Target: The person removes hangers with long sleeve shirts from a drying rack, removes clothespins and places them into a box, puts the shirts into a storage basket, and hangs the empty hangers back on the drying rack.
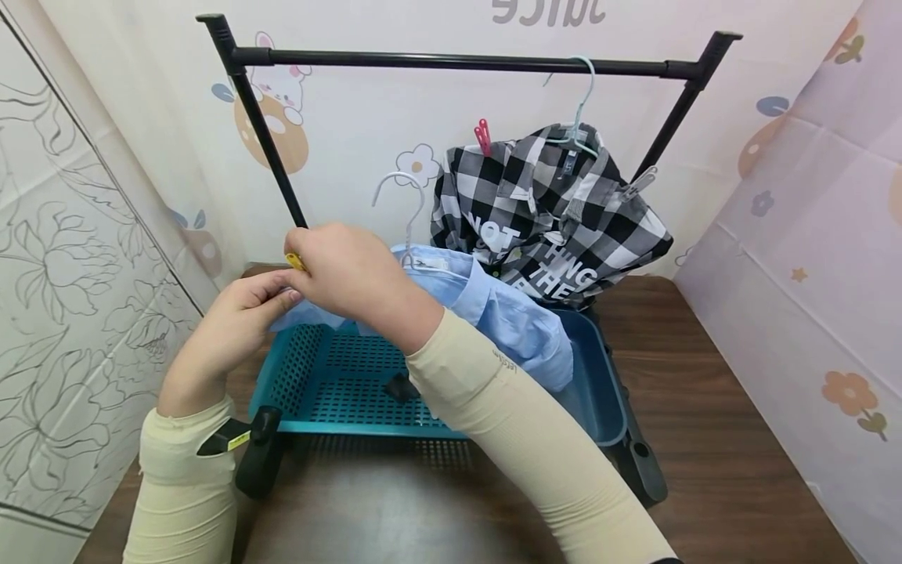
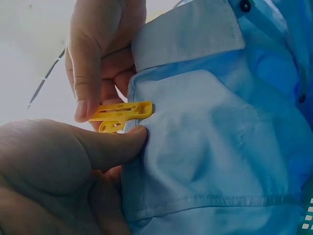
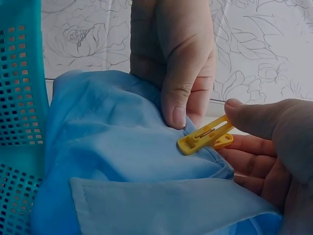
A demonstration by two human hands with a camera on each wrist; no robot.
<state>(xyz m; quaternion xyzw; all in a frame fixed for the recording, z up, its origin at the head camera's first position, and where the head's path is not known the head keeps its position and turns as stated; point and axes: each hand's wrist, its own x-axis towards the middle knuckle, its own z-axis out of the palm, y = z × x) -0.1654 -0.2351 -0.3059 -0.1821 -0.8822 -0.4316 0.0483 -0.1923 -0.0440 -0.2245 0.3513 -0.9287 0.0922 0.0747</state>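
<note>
A light blue shirt (image 1: 517, 325) hangs from a pale hanger (image 1: 409, 207) over a teal basket (image 1: 352, 431). Near the basket's left side, my left hand (image 1: 229, 337) pinches the shirt's edge, its thumb (image 2: 124, 144) lying on the cloth. Beside it, my right hand (image 1: 355, 274) holds a yellow clothespin (image 3: 205, 137) between thumb and fingers. In both wrist views the clothespin's tip lies over the shirt's edge, just by the left thumb. Whether its jaws bite the cloth fully, I cannot tell. A flap of the shirt (image 3: 161, 205) lies close to the pin.
A black-and-white checked shirt (image 1: 486, 196) with red and grey clothespins hangs on a black rack bar (image 1: 437, 60). A small black item (image 1: 402, 388) lies in the basket. A dark blue tray (image 1: 613, 392) adjoins it on the brown table (image 1: 705, 423).
</note>
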